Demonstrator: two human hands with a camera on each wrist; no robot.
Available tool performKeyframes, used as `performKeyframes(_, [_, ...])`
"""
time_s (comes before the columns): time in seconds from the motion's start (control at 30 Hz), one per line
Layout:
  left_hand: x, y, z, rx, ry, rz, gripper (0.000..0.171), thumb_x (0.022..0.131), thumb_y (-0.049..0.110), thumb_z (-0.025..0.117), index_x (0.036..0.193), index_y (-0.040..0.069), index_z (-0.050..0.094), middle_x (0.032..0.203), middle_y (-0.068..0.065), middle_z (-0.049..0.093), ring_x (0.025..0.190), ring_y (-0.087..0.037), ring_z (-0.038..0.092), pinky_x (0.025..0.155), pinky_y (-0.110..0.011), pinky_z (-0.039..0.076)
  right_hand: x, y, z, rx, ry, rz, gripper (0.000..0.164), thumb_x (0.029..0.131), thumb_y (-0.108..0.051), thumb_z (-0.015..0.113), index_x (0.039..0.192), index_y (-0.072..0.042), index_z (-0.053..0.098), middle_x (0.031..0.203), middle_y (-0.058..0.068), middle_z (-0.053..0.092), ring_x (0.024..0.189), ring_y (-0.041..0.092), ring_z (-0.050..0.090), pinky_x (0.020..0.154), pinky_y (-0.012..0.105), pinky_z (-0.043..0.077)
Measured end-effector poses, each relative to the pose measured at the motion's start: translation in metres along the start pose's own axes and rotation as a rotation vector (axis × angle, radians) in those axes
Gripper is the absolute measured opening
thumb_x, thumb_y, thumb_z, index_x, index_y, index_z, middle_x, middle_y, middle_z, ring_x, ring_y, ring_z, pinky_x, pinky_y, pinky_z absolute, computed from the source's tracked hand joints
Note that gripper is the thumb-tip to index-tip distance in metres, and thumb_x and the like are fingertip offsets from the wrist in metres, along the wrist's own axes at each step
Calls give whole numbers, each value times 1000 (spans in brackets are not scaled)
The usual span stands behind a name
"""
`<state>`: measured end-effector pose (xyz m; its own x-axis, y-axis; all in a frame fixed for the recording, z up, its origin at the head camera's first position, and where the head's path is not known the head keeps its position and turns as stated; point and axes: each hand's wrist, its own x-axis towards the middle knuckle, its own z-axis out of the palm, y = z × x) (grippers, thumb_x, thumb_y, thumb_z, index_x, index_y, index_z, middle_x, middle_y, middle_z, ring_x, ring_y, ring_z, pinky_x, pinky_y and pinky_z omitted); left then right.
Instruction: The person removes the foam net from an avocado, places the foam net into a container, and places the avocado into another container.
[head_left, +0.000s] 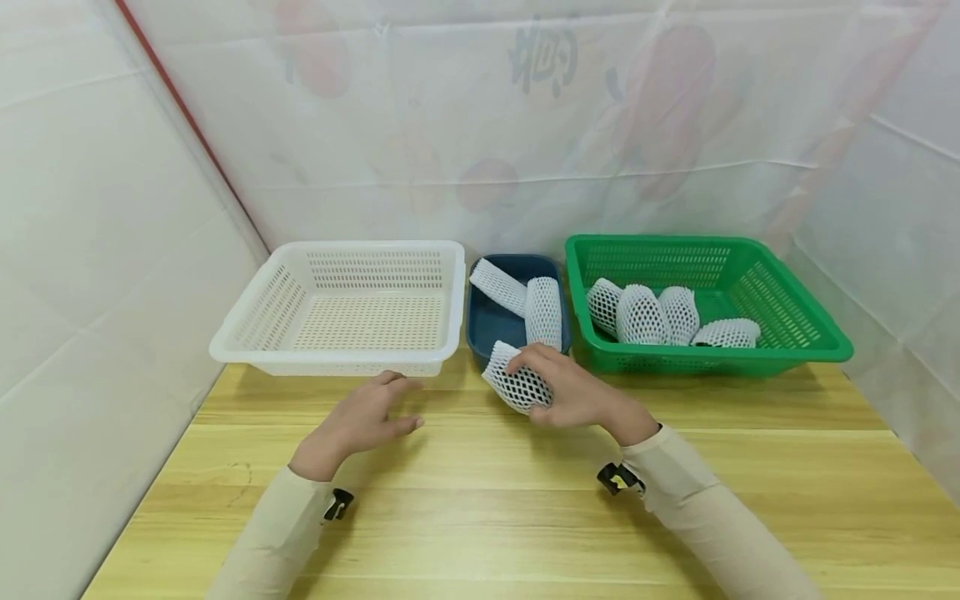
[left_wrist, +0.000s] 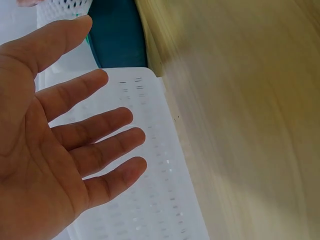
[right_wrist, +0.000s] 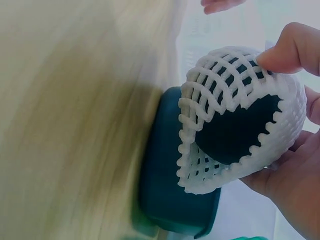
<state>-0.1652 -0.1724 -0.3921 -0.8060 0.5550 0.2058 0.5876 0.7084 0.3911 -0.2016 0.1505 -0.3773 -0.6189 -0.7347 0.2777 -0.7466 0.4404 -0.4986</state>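
Observation:
My right hand (head_left: 573, 387) grips a white foam net sleeve (head_left: 519, 385) by its side, over the front edge of a blue bin (head_left: 487, 321). In the right wrist view the sleeve (right_wrist: 225, 90) gapes toward the camera, and something dark shows through it; I cannot tell whether that is a thing inside or the bin behind. Two flatter foam net sleeves, one slanted (head_left: 498, 286) and one lengthwise (head_left: 543, 312), lie in the bin. My left hand (head_left: 367, 417) hovers near the front of a white basket (head_left: 345, 367), its fingers spread and holding nothing.
To the right of the bin stands a green basket (head_left: 712, 360) with several net-covered pieces (head_left: 642, 317) in it. All the containers line the back of the wooden table (head_left: 465, 517), against a white sheet wall (head_left: 420, 125).

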Motion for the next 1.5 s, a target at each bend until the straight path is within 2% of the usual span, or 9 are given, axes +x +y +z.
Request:
performKeyframes(0.2, [-2, -5, -2, 7, -28, -37, 48, 83, 25, 71, 121, 0, 58, 113, -12, 57, 100, -27, 55, 80, -43, 48, 3, 3, 9, -21, -44, -4, 51, 65, -4, 63, 115, -6, 52, 117, 5, 50, 115, 23, 41, 95, 44, 35])
performKeyframes(0.4, [-2, -10, -5, -3, -47, -75, 49, 82, 26, 71, 121, 0, 58, 114, -14, 57, 101, -30, 55, 81, -45, 47, 6, 3, 14, -66, -85, 30, 53, 66, -2, 64, 117, -9, 52, 120, 7, 49, 117, 24, 40, 96, 43, 35])
performKeyframes(0.63, [-5, -12, -4, 4, -57, -84, 49, 83, 27, 71, 121, 0, 58, 112, -13, 59, 99, -30, 56, 78, -44, 48, 8, -4, 17, -171, -108, 59, 54, 68, -5, 66, 120, -13, 51, 121, 2, 52, 113, 25, 42, 87, 45, 32])
performKeyframes(0.87, [-8, -12, -2, -1, -54, -99, 49, 82, 28, 71, 121, 0, 58, 113, -13, 59, 100, -30, 55, 78, -44, 48, 7, -4, 19, -159, -112, 46, 54, 68, -2, 67, 119, -13, 51, 122, 1, 52, 112, 25, 42, 90, 46, 34])
performKeyframes(1.13, [-5, -8, 1, -21, -63, -93, 49, 81, 27, 72, 120, 0, 58, 116, -13, 59, 104, -31, 54, 83, -45, 46, 5, -2, 19, -179, -113, 45, 56, 68, -3, 68, 120, -14, 51, 125, 2, 50, 114, 25, 42, 91, 47, 34])
performKeyframes(1.37, [-5, -1, 1, -2, -52, -69, 50, 81, 28, 72, 120, 0, 58, 116, -12, 58, 102, -30, 56, 82, -45, 47, -4, -6, 7, -237, -67, 44, 62, 70, -18, 78, 126, -19, 51, 130, 11, 48, 118, 29, 41, 90, 53, 33])
performKeyframes(1.5, [-5, 2, -1, 8, -40, -50, 49, 81, 27, 72, 119, -1, 59, 114, -11, 58, 100, -28, 57, 81, -43, 47, -5, -7, 1, -275, -51, 43, 66, 70, -23, 80, 129, -19, 50, 129, 6, 49, 117, 26, 43, 87, 52, 34])
